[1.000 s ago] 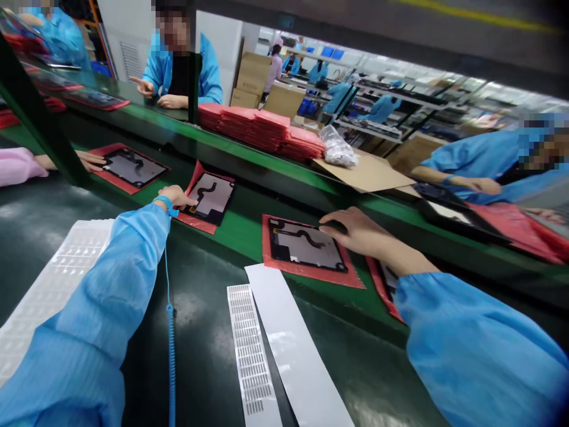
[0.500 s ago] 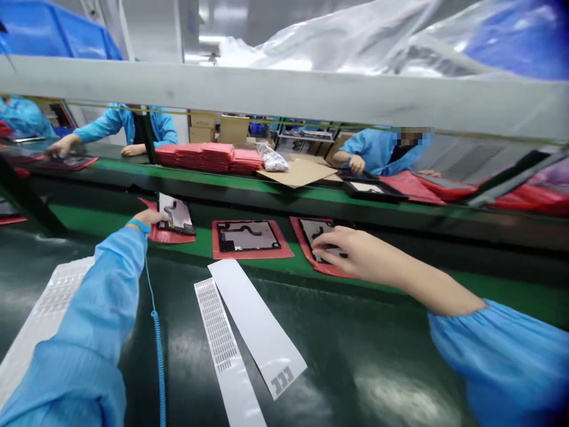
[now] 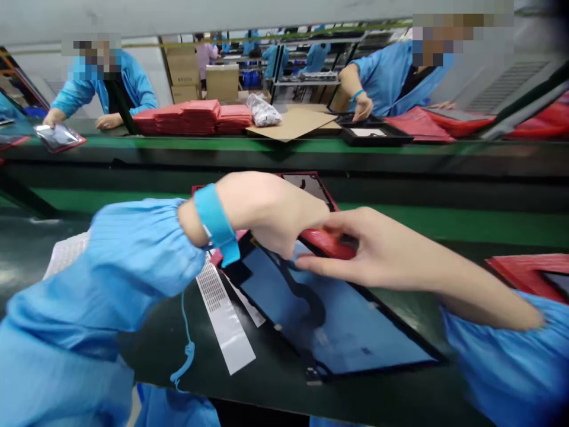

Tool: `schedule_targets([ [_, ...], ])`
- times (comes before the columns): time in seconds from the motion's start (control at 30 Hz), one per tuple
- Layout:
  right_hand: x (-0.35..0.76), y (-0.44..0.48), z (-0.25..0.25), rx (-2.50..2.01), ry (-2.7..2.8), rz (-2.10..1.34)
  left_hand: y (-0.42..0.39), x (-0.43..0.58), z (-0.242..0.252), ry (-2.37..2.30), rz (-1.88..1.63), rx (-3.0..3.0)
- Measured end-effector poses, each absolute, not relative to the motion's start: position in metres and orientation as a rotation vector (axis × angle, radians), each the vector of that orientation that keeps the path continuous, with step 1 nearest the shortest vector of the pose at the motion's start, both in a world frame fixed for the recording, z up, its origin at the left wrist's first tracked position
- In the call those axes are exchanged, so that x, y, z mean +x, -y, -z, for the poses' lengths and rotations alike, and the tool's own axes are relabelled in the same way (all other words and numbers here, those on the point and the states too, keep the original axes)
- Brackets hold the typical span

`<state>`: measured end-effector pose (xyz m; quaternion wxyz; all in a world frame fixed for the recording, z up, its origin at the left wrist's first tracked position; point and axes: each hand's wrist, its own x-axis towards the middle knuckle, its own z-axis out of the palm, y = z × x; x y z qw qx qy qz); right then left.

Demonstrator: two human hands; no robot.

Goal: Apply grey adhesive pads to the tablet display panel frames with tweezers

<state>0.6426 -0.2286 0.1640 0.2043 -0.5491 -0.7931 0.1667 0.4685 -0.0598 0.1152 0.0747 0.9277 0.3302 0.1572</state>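
A flat display panel (image 3: 347,338) with a blue-grey back, black edges and a dark ribbon cable slants in front of me. My left hand (image 3: 267,207) is closed over the panel's upper part, its fingertips bent down and mostly hidden, so what they pinch does not show. My right hand (image 3: 373,252) reaches in from the right, thumb and forefinger apart, fingertips close against the left fingers. Between the hands lies a shiny red bag (image 3: 331,242). A blue wrist strap (image 3: 216,219) circles my left wrist, with a coiled cord (image 3: 184,362) below it.
White label strips (image 3: 224,314) lie left of the panel. Another panel on red wrapping (image 3: 306,184) sits behind my hands, and red wrapping (image 3: 528,270) lies at right. Co-workers sit across the line, near stacked red bags (image 3: 191,118) and a black tray (image 3: 373,133).
Both hands have left the separate panels on the green line and come together in the middle. A panel now lies close in front of me, over the label strips. The view has shifted downward.
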Motion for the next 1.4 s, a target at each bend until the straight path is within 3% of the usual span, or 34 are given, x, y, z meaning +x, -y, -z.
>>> schedule_targets([
  [0.2,0.721,0.277,-0.073,-2.084,1.636,-0.662,0.151,0.474,-0.045,-0.745,-0.421,2.800],
  [0.3,0.750,0.288,-0.033,-2.249,1.584,-0.423,0.176,0.444,0.012,-0.719,-0.189,2.778],
  [0.43,0.747,0.297,-0.026,-2.047,1.491,-0.045,0.183,0.416,0.053,-0.512,-0.187,2.758],
  [0.5,0.728,0.298,-0.028,-1.882,1.408,-0.219,0.186,0.414,0.055,-0.479,-0.332,2.723],
  [0.63,0.684,0.295,-0.011,-1.607,1.284,-1.125,0.199,0.422,0.055,-0.596,-0.596,2.612],
  [0.7,0.668,0.293,0.007,-1.554,1.204,-1.364,0.204,0.426,0.061,-0.597,-0.619,2.571],
  [0.9,0.661,0.297,0.036,-1.505,1.212,-1.198,0.200,0.429,0.077,-0.559,-0.642,2.415],
  [1.4,0.660,0.305,0.038,-1.567,1.210,-1.115,0.202,0.428,0.078,-0.520,-0.678,2.538],
])
